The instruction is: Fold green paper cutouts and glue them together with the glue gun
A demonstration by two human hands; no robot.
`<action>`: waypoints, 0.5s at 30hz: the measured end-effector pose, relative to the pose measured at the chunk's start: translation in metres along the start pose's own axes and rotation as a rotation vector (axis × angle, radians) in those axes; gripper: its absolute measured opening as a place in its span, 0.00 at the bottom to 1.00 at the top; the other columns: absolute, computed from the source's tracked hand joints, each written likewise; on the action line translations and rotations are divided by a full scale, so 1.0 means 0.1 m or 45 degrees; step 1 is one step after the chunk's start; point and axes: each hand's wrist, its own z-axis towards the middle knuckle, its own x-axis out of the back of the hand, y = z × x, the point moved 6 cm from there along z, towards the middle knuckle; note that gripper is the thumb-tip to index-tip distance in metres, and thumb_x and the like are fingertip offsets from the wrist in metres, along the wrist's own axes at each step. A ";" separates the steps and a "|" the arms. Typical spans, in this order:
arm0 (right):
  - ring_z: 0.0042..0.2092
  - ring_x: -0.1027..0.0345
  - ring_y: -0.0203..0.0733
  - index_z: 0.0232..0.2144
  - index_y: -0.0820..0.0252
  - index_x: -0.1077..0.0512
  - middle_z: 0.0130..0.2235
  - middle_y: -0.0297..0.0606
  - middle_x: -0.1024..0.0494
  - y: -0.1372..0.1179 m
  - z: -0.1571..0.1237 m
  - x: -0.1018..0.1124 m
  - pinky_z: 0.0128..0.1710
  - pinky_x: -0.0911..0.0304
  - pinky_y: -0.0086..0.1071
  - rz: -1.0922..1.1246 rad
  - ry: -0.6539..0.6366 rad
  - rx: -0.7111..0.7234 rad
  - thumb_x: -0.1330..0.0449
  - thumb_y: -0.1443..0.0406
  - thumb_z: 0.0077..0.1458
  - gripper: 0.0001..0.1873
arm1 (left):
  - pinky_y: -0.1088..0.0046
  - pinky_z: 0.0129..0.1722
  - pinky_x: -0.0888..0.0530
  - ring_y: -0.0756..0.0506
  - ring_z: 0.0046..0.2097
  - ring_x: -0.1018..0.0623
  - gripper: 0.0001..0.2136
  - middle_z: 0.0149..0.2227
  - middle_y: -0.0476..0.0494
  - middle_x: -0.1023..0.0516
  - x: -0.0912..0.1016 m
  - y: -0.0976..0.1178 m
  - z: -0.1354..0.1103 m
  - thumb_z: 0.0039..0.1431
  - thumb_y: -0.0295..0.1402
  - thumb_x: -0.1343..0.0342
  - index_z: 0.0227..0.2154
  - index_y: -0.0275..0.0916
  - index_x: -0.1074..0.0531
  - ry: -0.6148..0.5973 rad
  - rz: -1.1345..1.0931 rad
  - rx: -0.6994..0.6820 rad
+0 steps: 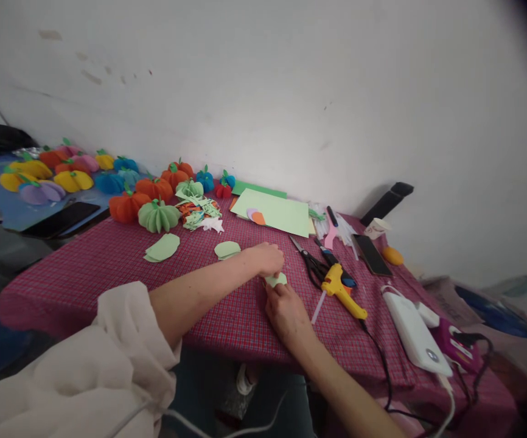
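Note:
Both hands meet over a small light-green paper piece [277,280] on the red checked tablecloth [108,267]. My left hand [269,258] is closed, its fingers pinching the piece's upper edge. My right hand [286,307] comes from below with its fingers curled onto the same piece. Just right of the hands lie a yellow glue gun [342,291] and black scissors [311,263]. Two more cut green paper shapes [163,247] [227,249] lie to the left.
Several paper pumpkins [157,216] in orange, green, yellow, blue and purple stand at the back left, beside paper scraps [197,213]. A green paper sheet [275,211], a phone [371,254], a white power bank [414,331] and cables sit right.

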 end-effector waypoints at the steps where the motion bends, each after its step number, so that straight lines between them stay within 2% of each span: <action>1: 0.40 0.36 0.42 0.40 0.61 0.28 0.36 0.42 0.26 -0.02 -0.01 0.00 0.44 0.42 0.33 0.004 -0.002 0.006 0.49 0.73 0.54 0.14 | 0.67 0.39 0.32 0.39 0.46 0.29 0.09 0.46 0.39 0.25 0.00 0.00 0.00 0.55 0.31 0.46 0.36 0.47 0.21 0.002 0.000 0.004; 5: 0.39 0.36 0.41 0.41 0.62 0.28 0.35 0.42 0.26 -0.02 -0.02 0.04 0.43 0.41 0.32 0.018 0.007 0.007 0.49 0.72 0.55 0.14 | 0.69 0.39 0.32 0.40 0.46 0.29 0.09 0.46 0.40 0.25 0.00 0.00 -0.02 0.55 0.31 0.45 0.36 0.47 0.22 0.003 0.008 0.014; 11: 0.40 0.36 0.41 0.44 0.65 0.30 0.38 0.45 0.27 0.16 0.08 0.09 0.42 0.42 0.31 0.011 0.036 -0.102 0.51 0.73 0.55 0.15 | 0.68 0.38 0.32 0.39 0.46 0.29 0.09 0.44 0.38 0.24 0.02 0.01 -0.04 0.56 0.32 0.47 0.35 0.46 0.21 0.003 0.005 0.009; 15: 0.40 0.36 0.40 0.42 0.64 0.29 0.38 0.44 0.27 0.13 0.08 0.06 0.42 0.41 0.31 0.023 0.010 -0.061 0.51 0.73 0.56 0.15 | 0.67 0.39 0.32 0.39 0.47 0.29 0.09 0.45 0.38 0.25 0.02 0.00 -0.03 0.56 0.32 0.46 0.35 0.46 0.21 0.006 -0.008 0.005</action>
